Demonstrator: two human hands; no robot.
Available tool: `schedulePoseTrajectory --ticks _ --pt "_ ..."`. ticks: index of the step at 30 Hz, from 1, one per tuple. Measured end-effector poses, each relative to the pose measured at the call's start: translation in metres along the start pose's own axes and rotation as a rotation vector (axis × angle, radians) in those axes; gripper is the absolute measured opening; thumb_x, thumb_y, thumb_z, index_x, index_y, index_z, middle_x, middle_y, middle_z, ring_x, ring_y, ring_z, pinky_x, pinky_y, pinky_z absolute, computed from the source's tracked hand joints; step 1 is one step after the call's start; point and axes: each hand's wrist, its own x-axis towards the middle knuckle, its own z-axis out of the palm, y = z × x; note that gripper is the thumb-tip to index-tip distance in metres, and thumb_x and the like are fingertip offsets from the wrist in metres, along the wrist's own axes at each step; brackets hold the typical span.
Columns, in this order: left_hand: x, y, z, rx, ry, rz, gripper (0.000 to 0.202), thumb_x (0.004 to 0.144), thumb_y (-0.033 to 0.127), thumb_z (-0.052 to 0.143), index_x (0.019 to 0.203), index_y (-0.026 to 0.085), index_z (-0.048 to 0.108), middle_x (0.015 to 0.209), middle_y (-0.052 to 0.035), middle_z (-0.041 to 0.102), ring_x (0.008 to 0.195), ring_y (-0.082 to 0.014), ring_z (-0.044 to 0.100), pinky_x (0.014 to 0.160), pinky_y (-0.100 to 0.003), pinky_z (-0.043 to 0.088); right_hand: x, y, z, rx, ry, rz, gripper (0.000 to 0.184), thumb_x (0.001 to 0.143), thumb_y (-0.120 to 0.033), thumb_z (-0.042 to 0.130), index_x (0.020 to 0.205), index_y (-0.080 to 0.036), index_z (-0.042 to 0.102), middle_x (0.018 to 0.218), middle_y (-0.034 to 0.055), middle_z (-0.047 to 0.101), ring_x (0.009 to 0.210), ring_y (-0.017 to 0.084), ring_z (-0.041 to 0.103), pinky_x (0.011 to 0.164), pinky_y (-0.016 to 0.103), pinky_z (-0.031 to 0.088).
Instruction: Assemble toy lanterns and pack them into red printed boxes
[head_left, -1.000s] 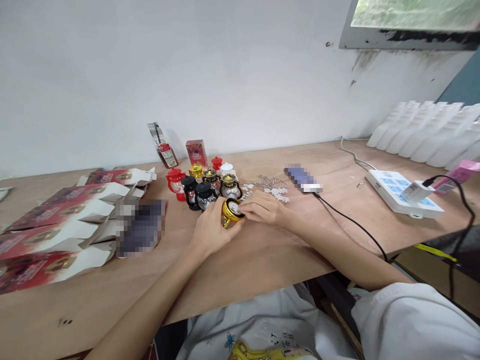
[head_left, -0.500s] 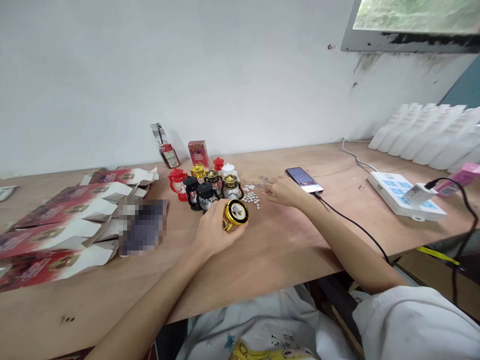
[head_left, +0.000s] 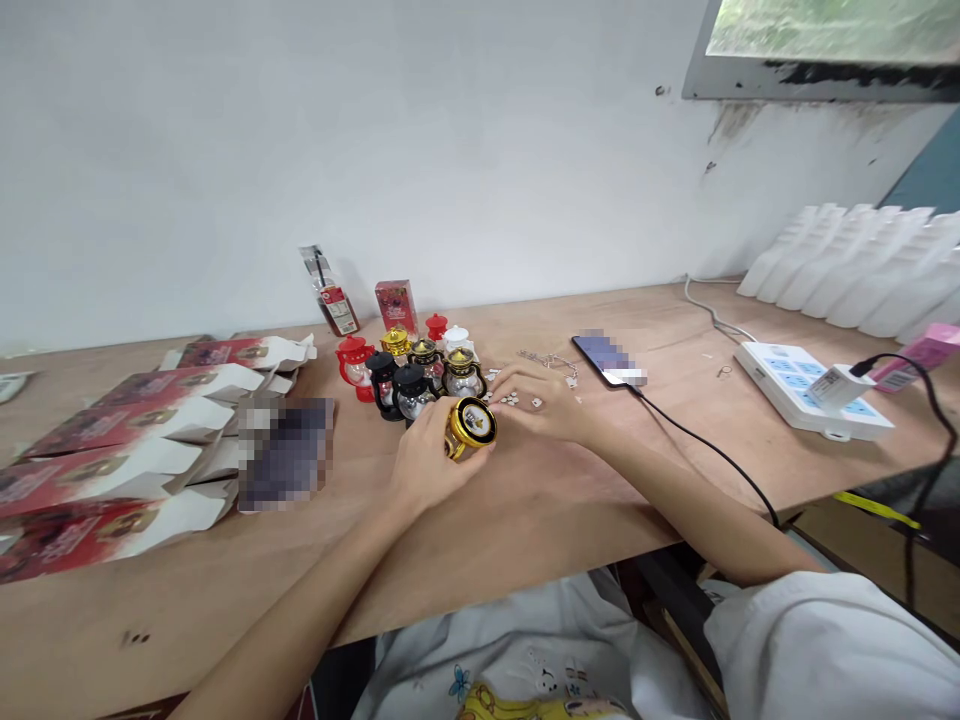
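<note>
My left hand [head_left: 427,462] is wrapped round a small gold toy lantern [head_left: 471,425], tipped on its side with its round base facing me. My right hand [head_left: 544,402] rests palm down beside it, fingers curled over a scatter of small white button cells [head_left: 517,399] on the wooden table [head_left: 525,510]. What its fingertips pinch, if anything, is hidden. Just behind stands a cluster of little lanterns [head_left: 409,370] in red, black, gold and white.
Flat red and white cartons [head_left: 127,440] lie stacked at the left. A phone [head_left: 607,360] on a black cable lies right of my hand, with a white power strip [head_left: 799,385] further right. A small red box [head_left: 395,300] and a packet stand by the wall.
My right hand left the lantern's base, reached out to the right near the phone, then came back to the white cells beside the lantern. The left hand kept hold of the lantern.
</note>
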Motion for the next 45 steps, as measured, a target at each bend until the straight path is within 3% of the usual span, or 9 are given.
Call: schedulePoseTrajectory --ticks 8,17,29,45 --pt "0.0 0.005 -0.002 0.05 -0.1 -0.044 0.032 0.073 0.041 0.06 0.094 0.02 0.048 0.09 -0.0057 0.061 0.086 -0.0243 0.061 0.072 -0.034 0.048 -0.003 -0.003 0.012 -0.156 0.005 -0.216 0.01 0.087 -0.02 0.055 0.082 -0.017 0.064 0.079 0.0046 0.069 0.074 0.013 0.061 0.07 0.028 0.048" --pt "0.002 0.007 -0.004 0.049 -0.203 -0.108 0.033 0.073 0.043 0.058 0.095 0.021 0.046 0.091 -0.0056 0.062 0.085 -0.0249 0.061 0.072 -0.034 0.047 -0.004 0.001 0.012 -0.322 -0.021 -0.342 0.014 0.089 -0.021 0.053 0.081 -0.017 0.063 0.076 0.0026 0.068 0.069 0.011 0.06 0.063 0.025 0.046" --pt "0.001 0.006 -0.004 0.057 -0.207 -0.102 0.035 0.073 0.043 0.059 0.097 0.021 0.047 0.092 -0.0052 0.062 0.085 -0.024 0.061 0.072 -0.033 0.047 -0.006 0.004 0.012 -0.239 -0.027 -0.351 0.01 0.088 -0.019 0.055 0.084 -0.014 0.063 0.079 0.0052 0.069 0.073 0.013 0.062 0.066 0.025 0.051" --pt "0.001 -0.001 -0.001 -0.003 -0.195 -0.034 0.034 0.074 0.041 0.059 0.098 0.02 0.048 0.089 -0.0049 0.061 0.083 -0.023 0.059 0.071 -0.033 0.046 -0.005 -0.002 0.011 -0.322 -0.019 -0.399 0.012 0.088 -0.017 0.053 0.083 -0.013 0.063 0.077 0.005 0.068 0.071 0.012 0.061 0.064 0.023 0.052"
